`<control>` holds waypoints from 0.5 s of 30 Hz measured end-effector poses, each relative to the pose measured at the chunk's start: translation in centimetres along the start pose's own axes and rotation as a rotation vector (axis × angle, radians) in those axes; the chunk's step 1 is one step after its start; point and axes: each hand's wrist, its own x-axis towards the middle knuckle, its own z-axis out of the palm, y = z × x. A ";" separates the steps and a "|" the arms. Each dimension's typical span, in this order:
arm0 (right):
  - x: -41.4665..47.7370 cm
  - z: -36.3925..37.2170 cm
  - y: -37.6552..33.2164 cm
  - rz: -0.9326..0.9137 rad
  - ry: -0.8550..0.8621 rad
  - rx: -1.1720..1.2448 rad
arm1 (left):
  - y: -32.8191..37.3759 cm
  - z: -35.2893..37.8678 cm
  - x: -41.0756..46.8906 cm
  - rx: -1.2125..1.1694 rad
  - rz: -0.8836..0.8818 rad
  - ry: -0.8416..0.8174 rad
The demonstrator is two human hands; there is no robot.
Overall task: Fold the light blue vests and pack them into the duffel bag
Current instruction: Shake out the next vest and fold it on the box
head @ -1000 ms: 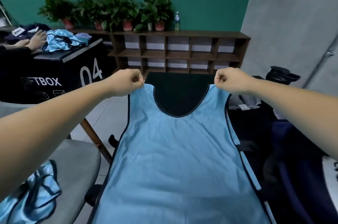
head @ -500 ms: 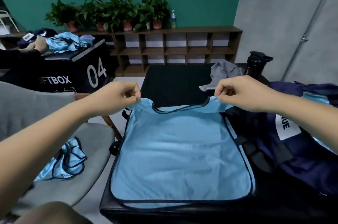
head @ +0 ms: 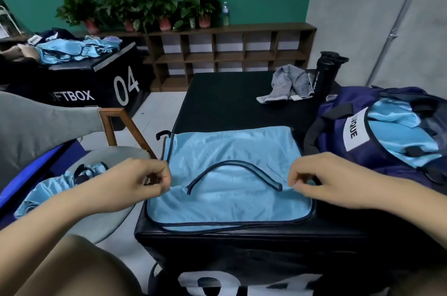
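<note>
A light blue vest point(head: 229, 150) with dark trim lies on the black box top point(head: 229, 99), its upper half folded toward me so the neckline curves across the middle. My left hand point(head: 142, 182) pinches the left shoulder strap and my right hand point(head: 321, 179) pinches the right one, both low over the cloth. To the right stands a navy duffel bag point(head: 338, 131), open, with light blue fabric point(head: 399, 131) inside.
A grey chair point(head: 106, 158) at my left carries a crumpled blue vest point(head: 48, 189). At the box's far end lie a grey striped cloth point(head: 285, 85) and a black bottle point(head: 325, 73). Another black box point(head: 96, 83) at far left holds more vests and another person's hands.
Both hands have brought the vest's shoulders down and toward me, folding its upper half over the lower half. The view has tilted downward.
</note>
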 end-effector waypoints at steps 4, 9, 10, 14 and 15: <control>-1.2 2.5 1.1 -0.010 -0.064 -0.062 | -1.7 1.8 -0.6 0.011 -0.004 -0.094; -2.1 4.8 1.8 -0.025 -0.105 -0.111 | -2.7 3.5 -1.2 0.031 0.018 -0.161; -2.3 5.0 1.7 -0.021 -0.114 -0.110 | -2.9 3.8 -1.2 0.038 0.020 -0.165; -2.6 5.2 1.5 -0.002 -0.139 -0.088 | -3.7 5.2 -1.3 0.048 0.011 -0.185; -2.6 5.2 1.5 -0.002 -0.143 -0.080 | -3.7 5.4 -1.2 0.043 0.004 -0.187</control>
